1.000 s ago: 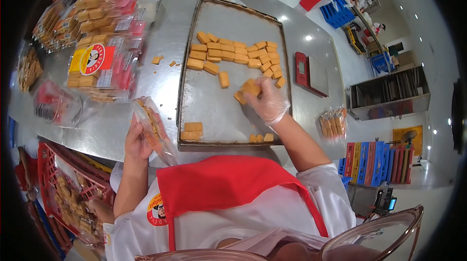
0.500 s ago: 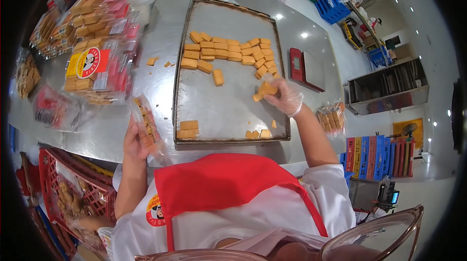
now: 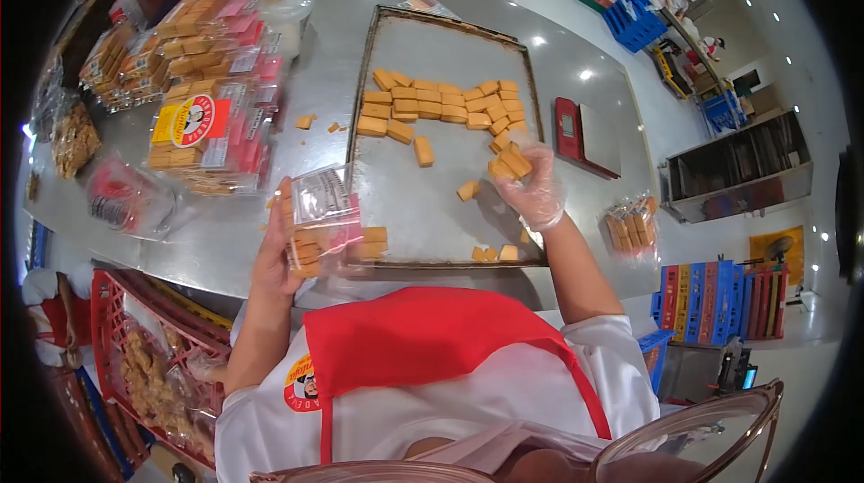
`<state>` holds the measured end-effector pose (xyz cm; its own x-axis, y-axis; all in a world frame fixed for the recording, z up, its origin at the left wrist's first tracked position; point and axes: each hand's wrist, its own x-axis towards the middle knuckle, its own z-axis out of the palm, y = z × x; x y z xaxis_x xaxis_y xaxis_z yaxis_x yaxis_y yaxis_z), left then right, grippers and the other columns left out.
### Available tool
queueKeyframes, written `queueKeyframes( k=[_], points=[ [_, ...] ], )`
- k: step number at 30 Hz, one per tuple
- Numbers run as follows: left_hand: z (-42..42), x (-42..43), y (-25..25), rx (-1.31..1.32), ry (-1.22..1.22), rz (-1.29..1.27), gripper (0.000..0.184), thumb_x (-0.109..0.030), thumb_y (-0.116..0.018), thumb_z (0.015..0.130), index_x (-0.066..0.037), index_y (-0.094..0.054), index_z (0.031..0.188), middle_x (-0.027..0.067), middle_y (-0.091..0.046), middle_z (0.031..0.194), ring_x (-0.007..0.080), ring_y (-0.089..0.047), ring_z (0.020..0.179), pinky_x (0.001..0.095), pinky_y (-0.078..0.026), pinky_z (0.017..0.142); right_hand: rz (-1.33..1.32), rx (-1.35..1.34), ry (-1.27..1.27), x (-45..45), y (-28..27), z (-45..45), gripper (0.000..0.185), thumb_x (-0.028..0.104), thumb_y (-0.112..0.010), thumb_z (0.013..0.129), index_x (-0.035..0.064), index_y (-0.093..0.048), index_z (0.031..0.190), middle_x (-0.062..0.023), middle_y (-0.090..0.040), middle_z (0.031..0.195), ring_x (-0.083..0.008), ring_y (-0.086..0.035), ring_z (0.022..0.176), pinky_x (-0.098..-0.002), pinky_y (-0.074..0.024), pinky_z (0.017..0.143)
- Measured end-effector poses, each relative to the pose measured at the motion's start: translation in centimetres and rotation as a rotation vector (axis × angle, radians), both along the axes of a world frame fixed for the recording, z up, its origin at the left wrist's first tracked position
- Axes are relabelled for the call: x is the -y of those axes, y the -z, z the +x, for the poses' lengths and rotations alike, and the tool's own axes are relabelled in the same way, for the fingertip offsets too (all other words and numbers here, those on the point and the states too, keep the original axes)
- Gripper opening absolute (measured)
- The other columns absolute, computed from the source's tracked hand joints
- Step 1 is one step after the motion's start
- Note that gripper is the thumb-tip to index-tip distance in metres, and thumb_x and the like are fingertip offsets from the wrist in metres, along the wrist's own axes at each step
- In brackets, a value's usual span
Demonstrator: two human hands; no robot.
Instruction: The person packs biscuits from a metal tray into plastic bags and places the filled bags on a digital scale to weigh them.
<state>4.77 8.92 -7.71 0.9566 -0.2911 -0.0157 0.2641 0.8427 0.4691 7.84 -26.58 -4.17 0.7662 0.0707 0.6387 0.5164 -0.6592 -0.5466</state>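
Observation:
My left hand [image 3: 277, 249] grips a clear plastic bag [image 3: 321, 199] of biscuits, held over the tray's left front corner. Its label side and the biscuits inside show. My right hand [image 3: 533, 186], in a clear glove, is closed on a few rectangular biscuits [image 3: 511, 162] above the right part of the metal baking tray [image 3: 423, 217]. Rows of golden biscuits [image 3: 429, 102] lie across the tray's far half. One loose biscuit [image 3: 468, 189] rests just left of the right hand, and broken pieces [image 3: 484, 253] lie near the front rim.
Stacked packed bags [image 3: 202, 127] fill the table's left side. A red scale [image 3: 576, 136] stands right of the tray, near another biscuit bag [image 3: 632, 226]. A red crate [image 3: 135, 330] of bagged goods sits at lower left. Other people stand in the background.
The bag in my left hand has turned to show its face and moved right, over the tray corner. My right hand has drawn nearer with the biscuits; one biscuit now lies beside it.

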Motion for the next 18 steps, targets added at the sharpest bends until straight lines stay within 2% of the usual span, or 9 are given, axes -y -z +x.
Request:
queueKeyframes(
  k=[3,4,7,10,13,16,18],
  points=[
    [0.2,0.3,-2.3,0.136,-0.005,0.114,0.087,-0.022,-0.067,0.071,-0.01,-0.01,0.136,0.0116,-0.032,0.131,0.0255,-0.037,0.118,0.0392,-0.033,0.096,-0.27,-0.159,0.065,0.3,-0.6,-0.4,0.043,0.011,-0.07,0.069,0.0085,-0.039,0.1,-0.0072,-0.052,0.086,-0.0184,-0.054,0.075,-0.0302,-0.0442,0.066],
    [0.2,0.2,-2.5,0.134,-0.021,0.116,0.09,-0.022,-0.068,0.069,-0.01,-0.01,0.136,0.012,-0.033,0.13,0.0254,-0.038,0.118,0.0392,-0.033,0.096,-0.274,-0.207,0.08,-0.5,-1.6,-0.8,0.043,0.012,-0.07,0.069,0.0086,-0.041,0.1,-0.0084,-0.052,0.086,-0.0216,-0.053,0.078,-0.0301,-0.0437,0.069],
    [0.3,-0.3,-2.4,0.153,0.002,0.093,0.088,-0.023,-0.068,0.069,-0.009,-0.011,0.135,0.0121,-0.034,0.129,0.0251,-0.038,0.117,0.0392,-0.034,0.096,-0.284,-0.144,-0.215,-1.0,-2.5,-0.2,0.033,0.013,-0.066,0.07,0.0111,-0.045,0.096,-0.008,-0.056,0.085,-0.0286,-0.056,0.08,-0.035,-0.0452,0.068],
    [0.5,-0.6,-1.0,0.158,0.016,0.114,0.079,-0.026,-0.063,0.074,-0.015,-0.014,0.136,0.0103,-0.031,0.132,0.0253,-0.037,0.118,0.0393,-0.038,0.092,-0.494,-0.333,-0.391,-1.8,-2.4,0.7,0.027,0.009,-0.066,0.069,0.0091,-0.052,0.092,-0.009,-0.056,0.087,-0.028,-0.055,0.082,-0.0351,-0.0455,0.068],
    [-0.2,-0.7,-0.3,0.038,0.003,0.021,0.082,-0.021,-0.066,0.073,-0.009,-0.014,0.135,0.0126,-0.034,0.129,0.0253,-0.04,0.116,0.0385,-0.036,0.094,-0.369,-0.367,-0.472,-0.9,-0.4,1.7,0.037,0.007,-0.07,0.066,0.0083,-0.045,0.092,-0.0108,-0.053,0.086,-0.0261,-0.053,0.079,-0.0338,-0.0434,0.064],
    [-0.5,-0.9,-0.1,0.042,0.063,-0.028,0.077,-0.018,-0.064,0.074,-0.008,-0.016,0.134,0.0126,-0.035,0.129,0.0251,-0.039,0.116,0.038,-0.035,0.095,-0.399,-0.35,-0.401,-1.0,-0.7,1.3,0.036,0.004,-0.067,0.068,0.0082,-0.044,0.094,-0.011,-0.052,0.083,-0.0264,-0.052,0.078,-0.0329,-0.0436,0.067],
    [-0.4,-0.4,-0.4,0.031,-0.011,0.006,0.076,-0.015,-0.063,0.074,-0.008,-0.016,0.134,0.0123,-0.035,0.128,0.0249,-0.039,0.116,0.0376,-0.035,0.095,-0.306,-0.418,-0.171,-1.4,0.3,0.5,0.035,0.005,-0.065,0.068,0.0069,-0.046,0.096,-0.0113,-0.052,0.088,-0.0251,-0.053,0.077,-0.0332,-0.045,0.066]
  ],
)
